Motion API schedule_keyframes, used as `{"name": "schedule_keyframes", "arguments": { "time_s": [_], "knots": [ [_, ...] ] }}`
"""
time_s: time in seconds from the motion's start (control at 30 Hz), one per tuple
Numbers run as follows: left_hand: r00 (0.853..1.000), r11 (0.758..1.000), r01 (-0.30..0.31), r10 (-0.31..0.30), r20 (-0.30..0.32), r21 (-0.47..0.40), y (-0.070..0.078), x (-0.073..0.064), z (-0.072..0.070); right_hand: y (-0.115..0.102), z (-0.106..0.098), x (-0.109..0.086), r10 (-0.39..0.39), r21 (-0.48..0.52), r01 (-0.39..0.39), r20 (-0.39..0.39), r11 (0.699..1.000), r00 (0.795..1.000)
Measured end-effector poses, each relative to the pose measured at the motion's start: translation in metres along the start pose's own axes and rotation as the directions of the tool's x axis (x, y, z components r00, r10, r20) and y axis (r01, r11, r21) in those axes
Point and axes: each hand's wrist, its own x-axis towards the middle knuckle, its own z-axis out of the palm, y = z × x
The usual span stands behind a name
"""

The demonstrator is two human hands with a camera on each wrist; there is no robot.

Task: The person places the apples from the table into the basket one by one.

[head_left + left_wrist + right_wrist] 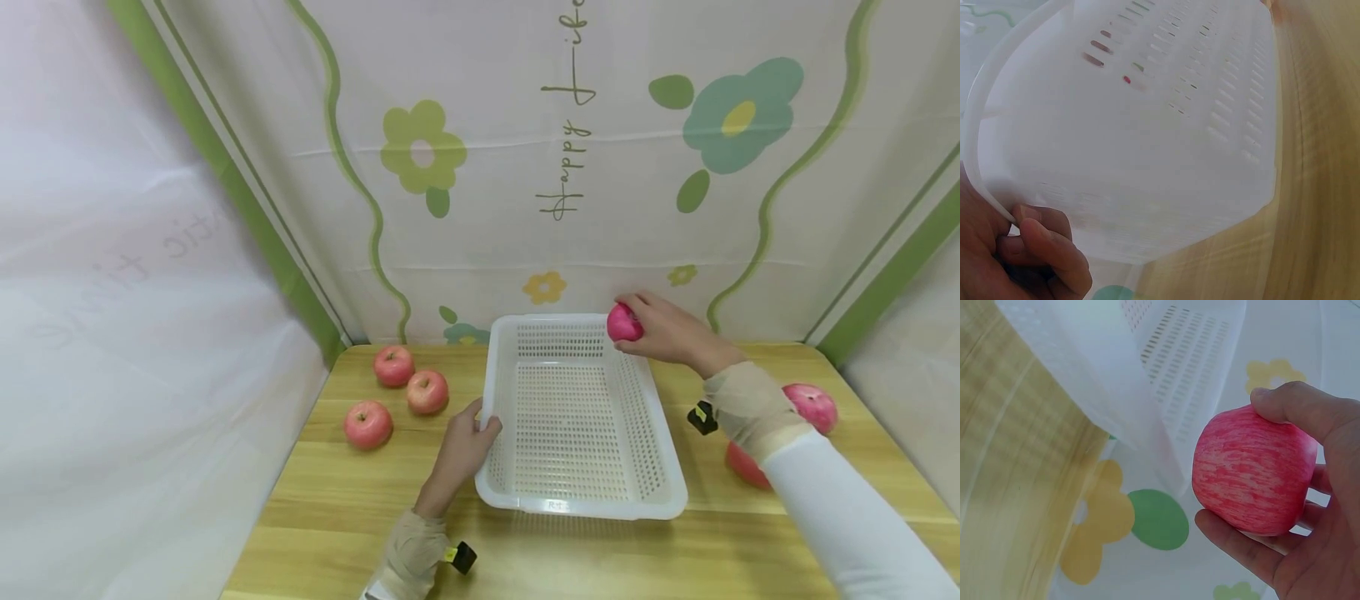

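Flower-printed sheets on three sides of a wood-grain table suggest a booth.

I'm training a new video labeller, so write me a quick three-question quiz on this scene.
1. True or false: the left hand grips the rim of the white basket.
2. Where is the apple in the right hand? (a) on the basket's floor; (b) near the basket's far right corner; (c) beneath the basket.
3. In the head view, how many apples lie on the table left of the basket?

Key: 1. True. 2. b. 3. Three.
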Motion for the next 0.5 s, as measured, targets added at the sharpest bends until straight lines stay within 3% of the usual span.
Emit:
{"name": "schedule_keyframes", "arguments": {
  "time_s": [0.5],
  "knots": [
    [1.000,1.000,0.019,-0.019,0.001,0.005,0.000,0.001,0.000,-0.017,0.008,0.015,-0.032,0.018,0.031,0.024,0.999,0.999]
  ]
}}
